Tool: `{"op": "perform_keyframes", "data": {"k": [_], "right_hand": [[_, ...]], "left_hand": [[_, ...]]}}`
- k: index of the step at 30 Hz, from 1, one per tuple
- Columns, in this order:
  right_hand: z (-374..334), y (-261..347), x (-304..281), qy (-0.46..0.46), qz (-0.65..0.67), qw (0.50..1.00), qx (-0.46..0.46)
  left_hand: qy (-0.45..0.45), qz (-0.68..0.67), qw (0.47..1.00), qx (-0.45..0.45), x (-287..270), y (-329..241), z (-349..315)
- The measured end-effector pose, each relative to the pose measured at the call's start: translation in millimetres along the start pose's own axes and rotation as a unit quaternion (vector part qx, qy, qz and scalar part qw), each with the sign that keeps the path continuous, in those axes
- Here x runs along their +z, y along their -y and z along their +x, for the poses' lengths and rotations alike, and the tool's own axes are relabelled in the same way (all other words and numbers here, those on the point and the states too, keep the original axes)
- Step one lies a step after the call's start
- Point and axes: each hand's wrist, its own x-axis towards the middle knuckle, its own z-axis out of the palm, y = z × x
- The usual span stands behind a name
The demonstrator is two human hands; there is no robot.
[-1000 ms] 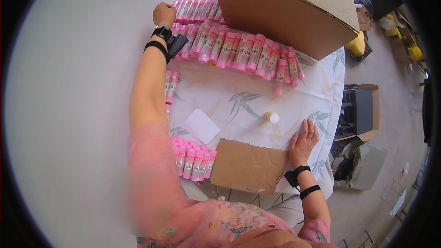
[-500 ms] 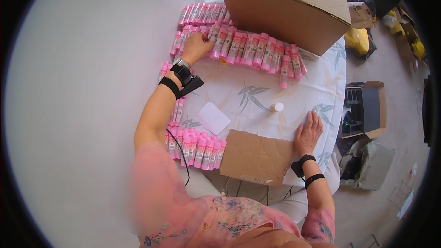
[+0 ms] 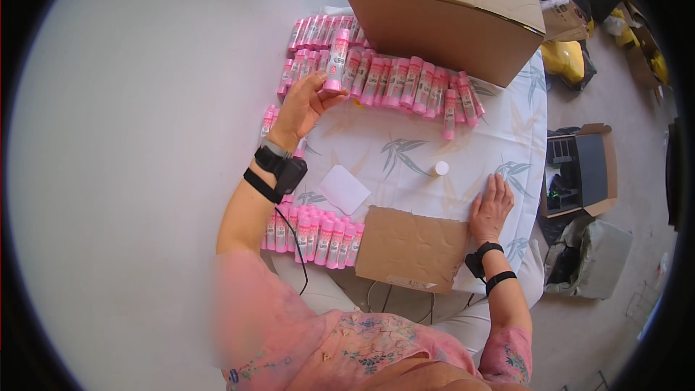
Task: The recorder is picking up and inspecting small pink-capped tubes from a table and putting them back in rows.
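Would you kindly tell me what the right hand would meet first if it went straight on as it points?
The right hand would likely meet the large cardboard box near its right lower corner, though depth here is unclear.

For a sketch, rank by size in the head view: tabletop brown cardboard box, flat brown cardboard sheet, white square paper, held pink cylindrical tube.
1. Brown cardboard box
2. Flat brown cardboard sheet
3. White square paper, held pink tube: too alike to rank

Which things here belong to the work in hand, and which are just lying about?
In the work:
- pink tube held in the left hand
- other pink tubes on the table

Seemingly just lying about:
- yellow bundle
- open box
- grey bag
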Motion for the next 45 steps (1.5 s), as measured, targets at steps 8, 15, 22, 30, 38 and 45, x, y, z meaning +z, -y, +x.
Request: {"op": "perform_keyframes", "data": {"k": [8, 15, 22, 30, 38, 45], "right_hand": [[0, 2, 0, 0.005, -0.001, 1.0, 0.0], [0, 1, 0, 0.005, 0.0, 1.0, 0.0], [1, 1, 1, -0.001, -0.001, 1.0, 0.0], [1, 2, 1, 0.002, -0.004, 1.0, 0.0], [1, 2, 0, 0.008, 0.0, 1.0, 0.0], [1, 1, 1, 0.007, -0.004, 1.0, 0.0]], "left_hand": [[0.018, -0.047, 0.998, -0.026, 53, -8, -56], [0.037, -0.055, 0.997, -0.046, 68, -6, -80], [0.051, -0.078, 0.995, -0.044, 68, 3, -82], [0.014, -0.059, 0.998, -0.034, 66, 12, -81], [-0.067, 0.074, 0.992, 0.071, 64, 20, -79], [-0.128, 0.224, 0.952, 0.165, 72, 19, -83]]}}
